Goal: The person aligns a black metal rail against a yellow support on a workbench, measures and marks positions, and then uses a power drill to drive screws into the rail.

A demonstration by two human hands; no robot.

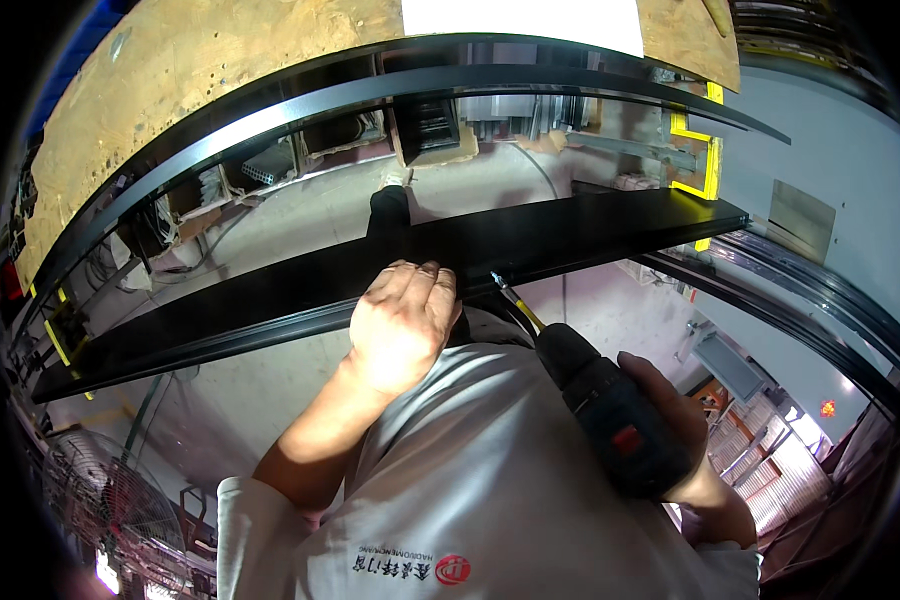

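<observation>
A long black panel (560, 230) with a grooved near edge lies across in front of me. My left hand (405, 320) is closed over its near edge around the middle, fingers pressed together on the dark surface; the thumb is hidden. In my right hand (675, 420) is a black cordless drill (610, 410), its grip mostly hidden behind the body. The drill's long bit (520, 305) has a yellow section and points up and left. Its bright tip is at the panel's near edge, right of my left hand; whether it touches, I cannot tell.
Yellow-edged supports (712, 165) stand beneath the panel's ends. Beyond it runs another dark strip (270, 120) beside a worn wooden board (200, 70) carrying a white sheet (530, 22). Dark profiles (820, 290) lie at right. A fan (100, 480) stands at lower left.
</observation>
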